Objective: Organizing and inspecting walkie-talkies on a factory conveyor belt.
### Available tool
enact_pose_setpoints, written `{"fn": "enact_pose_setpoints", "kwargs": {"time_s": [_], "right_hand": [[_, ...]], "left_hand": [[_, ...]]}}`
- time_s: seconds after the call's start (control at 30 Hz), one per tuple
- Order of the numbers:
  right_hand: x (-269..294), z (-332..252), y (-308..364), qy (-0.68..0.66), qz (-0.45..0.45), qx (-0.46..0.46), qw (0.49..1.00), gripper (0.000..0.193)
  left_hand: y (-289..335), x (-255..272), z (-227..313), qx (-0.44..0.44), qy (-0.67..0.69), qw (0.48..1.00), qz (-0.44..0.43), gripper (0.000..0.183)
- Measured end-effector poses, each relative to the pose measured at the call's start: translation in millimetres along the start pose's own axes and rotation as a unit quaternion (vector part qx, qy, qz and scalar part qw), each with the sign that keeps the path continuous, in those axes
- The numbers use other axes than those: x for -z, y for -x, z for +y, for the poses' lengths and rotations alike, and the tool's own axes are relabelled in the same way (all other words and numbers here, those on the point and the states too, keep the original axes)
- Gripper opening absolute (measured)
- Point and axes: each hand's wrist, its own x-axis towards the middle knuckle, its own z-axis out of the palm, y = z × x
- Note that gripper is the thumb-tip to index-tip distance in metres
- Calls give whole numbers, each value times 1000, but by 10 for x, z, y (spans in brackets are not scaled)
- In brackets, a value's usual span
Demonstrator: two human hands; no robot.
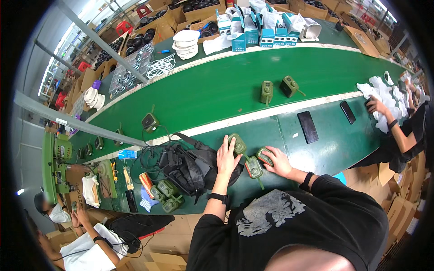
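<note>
My left hand (pixel 226 159) rests with its fingers on a small olive-green portable speaker (pixel 238 142) with a strap, at the near bench's middle. My right hand (pixel 279 163) is closed round a second green speaker (pixel 263 156), partly hidden under its fingers. Between the hands lies a third green speaker (pixel 254 168), its strap trailing toward me and an orange-red edge showing. Just left of my left hand sits a black backpack (pixel 185 169). Farther left, several more green speakers (pixel 167 194) stand together beside an orange-red box (pixel 146 183).
A green conveyor belt (pixel 203 86) runs beyond the bench, carrying further speakers (pixel 266 92). Two black phones (pixel 308 127) (pixel 347 112) lie to the right. A co-worker's hand (pixel 376 106) is near white bags (pixel 382 95). Another person (pixel 92 244) sits at lower left by a green machine (pixel 61 151).
</note>
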Motion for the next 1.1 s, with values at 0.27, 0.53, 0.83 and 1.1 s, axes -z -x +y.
{"fn": "enact_pose_setpoints", "kwargs": {"time_s": [0.27, 0.53, 0.83, 1.1], "right_hand": [[-9, -2, 14, 1, -2, -7, 1000, 60], [5, -10, 4, 2, 7, -3, 1000, 60], [21, -35, 6, 0, 3, -8, 1000, 60], [4, -36, 14, 2, 0, -3, 1000, 59]], "left_hand": [[-17, -9, -7, -2, 6, 1000, -1, 89], [-25, -7, 4, 0, 1, 1000, 1, 90], [-20, -4, 13, 5, 4, 1000, -5, 90], [126, 162, 200, 25, 4, 999, 32, 75]]}}
